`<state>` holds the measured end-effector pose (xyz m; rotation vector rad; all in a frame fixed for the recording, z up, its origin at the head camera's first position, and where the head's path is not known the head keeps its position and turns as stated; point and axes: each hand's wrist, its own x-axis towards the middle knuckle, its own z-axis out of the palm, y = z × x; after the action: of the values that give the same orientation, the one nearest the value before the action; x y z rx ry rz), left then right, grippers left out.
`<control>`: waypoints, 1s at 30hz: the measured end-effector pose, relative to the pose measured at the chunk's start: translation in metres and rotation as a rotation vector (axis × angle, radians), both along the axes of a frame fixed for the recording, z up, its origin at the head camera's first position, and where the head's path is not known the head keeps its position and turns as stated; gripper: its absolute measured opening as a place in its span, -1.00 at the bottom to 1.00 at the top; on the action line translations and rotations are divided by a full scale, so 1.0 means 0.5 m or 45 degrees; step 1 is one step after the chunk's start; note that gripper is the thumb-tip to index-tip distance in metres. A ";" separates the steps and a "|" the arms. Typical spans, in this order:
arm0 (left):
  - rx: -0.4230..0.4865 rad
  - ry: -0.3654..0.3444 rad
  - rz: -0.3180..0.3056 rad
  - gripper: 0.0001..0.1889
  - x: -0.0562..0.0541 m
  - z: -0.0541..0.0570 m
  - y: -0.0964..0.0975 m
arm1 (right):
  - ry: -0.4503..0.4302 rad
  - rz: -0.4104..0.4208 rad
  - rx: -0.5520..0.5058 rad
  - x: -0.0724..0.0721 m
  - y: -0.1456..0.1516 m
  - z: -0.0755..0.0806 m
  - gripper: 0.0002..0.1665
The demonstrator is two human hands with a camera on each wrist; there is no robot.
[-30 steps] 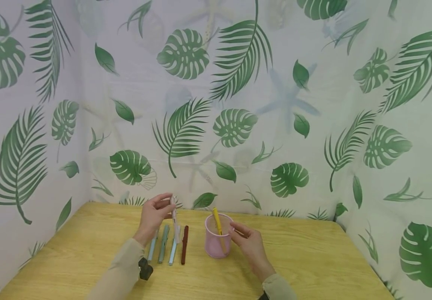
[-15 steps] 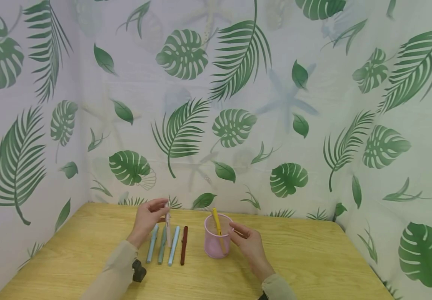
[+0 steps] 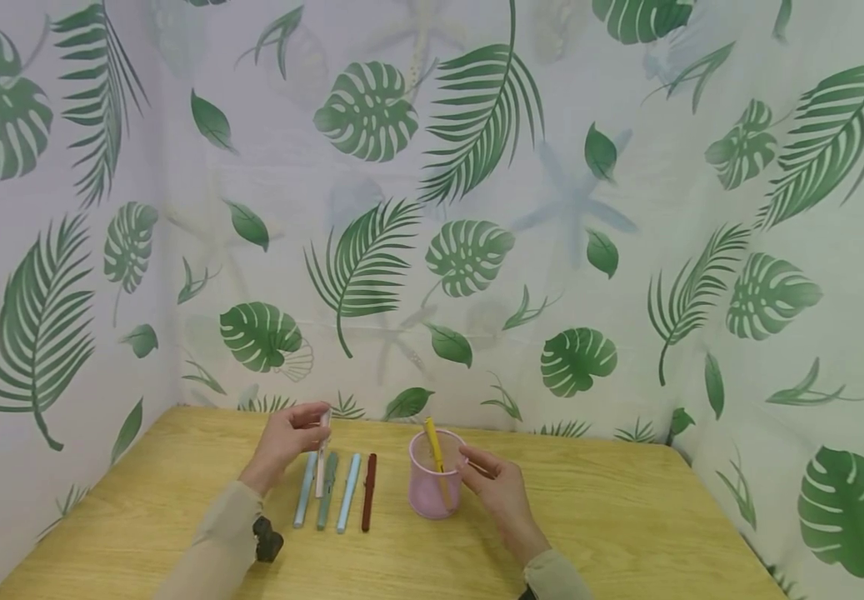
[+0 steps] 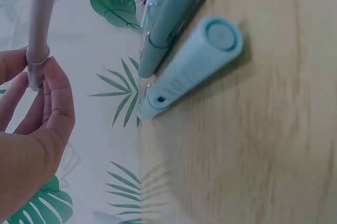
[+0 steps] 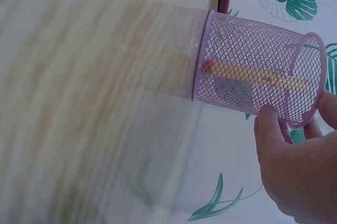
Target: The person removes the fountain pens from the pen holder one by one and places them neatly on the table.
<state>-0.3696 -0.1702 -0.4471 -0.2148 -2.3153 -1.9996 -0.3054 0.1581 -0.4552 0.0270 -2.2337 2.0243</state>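
My left hand (image 3: 282,446) pinches a pale pink pen (image 3: 320,477) near its top end, and the pen hangs upright over the row of pens. Below it on the table lie a light blue pen (image 3: 303,496), a grey-green pen (image 3: 327,500), another light blue pen (image 3: 348,496) and a dark red pen (image 3: 368,493), side by side. To their right stands a pink mesh pen cup (image 3: 424,493) with a yellow pen (image 3: 432,435) leaning inside. My right hand (image 3: 502,502) holds the cup at its rim, thumb and fingers around the edge (image 5: 321,55).
The wooden table (image 3: 611,517) runs back to a white curtain (image 3: 476,350) printed with green leaves, which also closes off both sides. A dark wrist device (image 3: 268,540) sits on the left sleeve.
My left hand has moved left and slightly down with the pale pink pen, from above the right-hand light blue pen to beside the grey-green one. The right hand and cup stay put.
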 end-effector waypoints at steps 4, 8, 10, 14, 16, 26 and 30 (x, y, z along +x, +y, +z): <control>-0.033 -0.032 -0.006 -0.54 -0.003 -0.002 -0.010 | 0.000 0.002 0.001 0.000 0.002 0.002 -0.57; -0.076 -0.067 -0.012 -0.54 -0.005 -0.008 -0.020 | 0.006 0.012 0.003 0.000 0.002 0.004 -0.56; -0.099 -0.082 -0.017 -0.54 -0.005 -0.012 -0.026 | 0.007 0.012 0.002 0.001 0.002 0.004 -0.56; -0.148 -0.111 -0.042 -0.52 -0.003 -0.020 -0.038 | -0.003 0.002 0.002 -0.002 0.003 0.001 -0.57; -0.153 -0.139 -0.057 -0.50 -0.001 -0.022 -0.043 | -0.010 -0.002 0.000 -0.003 0.003 -0.001 -0.58; -0.227 -0.220 -0.076 -0.42 0.001 -0.035 -0.066 | 0.001 0.001 -0.002 -0.004 0.004 -0.004 -0.56; -0.288 -0.241 -0.052 -0.42 0.001 -0.044 -0.072 | 0.016 0.018 -0.013 -0.004 0.005 -0.004 -0.56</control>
<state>-0.3690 -0.2065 -0.4690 -0.0896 -2.6758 -1.8463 -0.3075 0.1603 -0.4570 0.0541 -2.2221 2.0369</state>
